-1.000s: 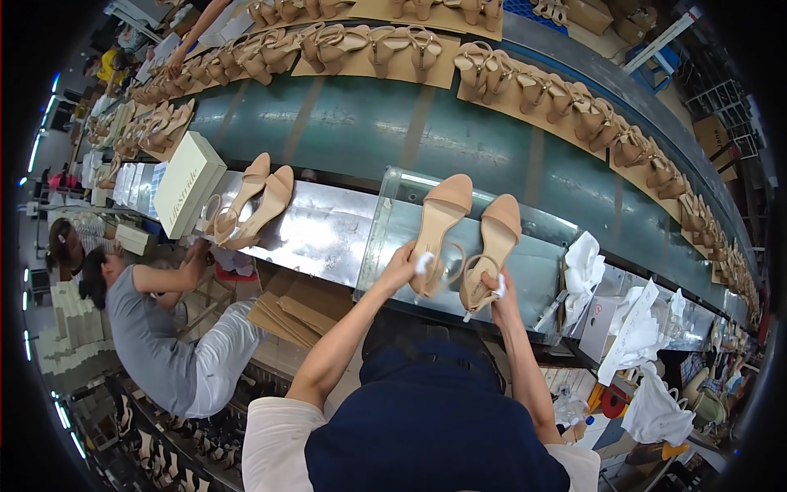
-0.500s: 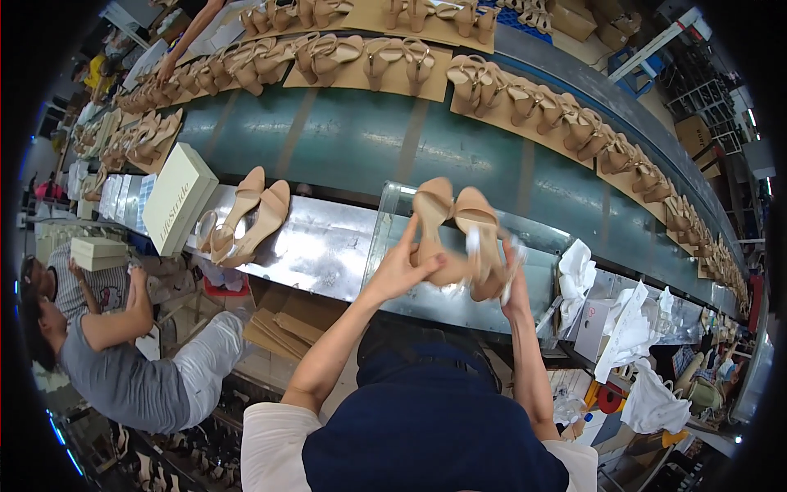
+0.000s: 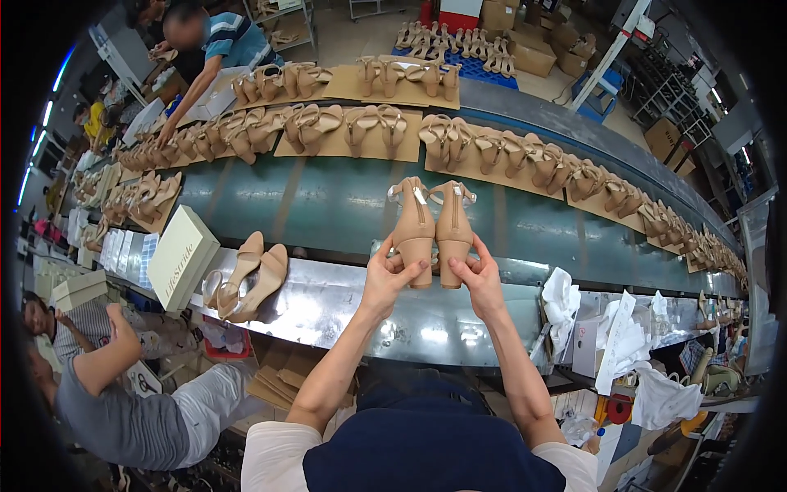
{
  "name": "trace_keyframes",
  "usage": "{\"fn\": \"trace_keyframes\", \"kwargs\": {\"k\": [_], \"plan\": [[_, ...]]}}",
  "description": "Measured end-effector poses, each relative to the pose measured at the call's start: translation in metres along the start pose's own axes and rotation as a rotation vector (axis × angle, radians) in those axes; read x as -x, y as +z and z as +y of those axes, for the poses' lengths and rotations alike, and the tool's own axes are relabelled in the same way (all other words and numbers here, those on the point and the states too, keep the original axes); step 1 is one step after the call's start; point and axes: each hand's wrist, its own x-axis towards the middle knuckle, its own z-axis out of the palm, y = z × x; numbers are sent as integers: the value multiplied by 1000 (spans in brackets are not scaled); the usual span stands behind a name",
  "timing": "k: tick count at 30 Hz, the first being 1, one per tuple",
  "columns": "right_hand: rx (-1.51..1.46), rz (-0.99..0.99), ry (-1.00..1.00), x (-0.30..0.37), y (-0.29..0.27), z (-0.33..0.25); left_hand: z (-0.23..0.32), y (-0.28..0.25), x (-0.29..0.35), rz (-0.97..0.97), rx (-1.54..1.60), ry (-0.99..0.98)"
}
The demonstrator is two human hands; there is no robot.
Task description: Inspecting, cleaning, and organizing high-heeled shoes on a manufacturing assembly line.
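Green conveyor belt (image 3: 328, 197) crosses the workshop, rows of beige sandals (image 3: 392, 131) on cardboard (image 3: 415, 148) along its far side. Left hand (image 3: 387, 281) grips the left sandal (image 3: 413, 225) by its block heel; right hand (image 3: 479, 281) likewise grips the right sandal (image 3: 453, 228). Both held side by side, zipped backs in view, above the metal bench (image 3: 320, 299). 2 matching sandals (image 3: 264, 283) lie on the bench beside a cream box (image 3: 184, 256); crumpled white paper (image 3: 561, 302) sits at right.
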Motion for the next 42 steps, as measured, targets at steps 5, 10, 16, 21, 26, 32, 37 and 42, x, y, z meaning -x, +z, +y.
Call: {"fn": "trace_keyframes", "kwargs": {"k": [5, 10, 16, 21, 26, 32, 37, 42], "plan": [[21, -8, 21, -1, 3, -7, 4, -1, 1, 14, 4, -13], [22, -19, 52, -2, 8, -4, 8, -4, 5, 23, 16, -26], [2, -30, 98, -3, 10, 1, 10, -11, 15, 65, 61, -21], [-91, -52, 121, -1, 5, -7, 6, -30, 28, 62, 54, -1], [-190, 19, 113, 3, -8, -13, 12, -36, 47, 5, 76, 34], [-373, 88, 146, 8, -30, -12, 6, -30, 52, -16, 99, 57], [-346, 100, 127, 15, -35, -8, -17, -31, 54, -70, 100, 39], [-325, 131, 123, 25, -41, -6, -59, -44, 61, -70, 75, -49]]}}
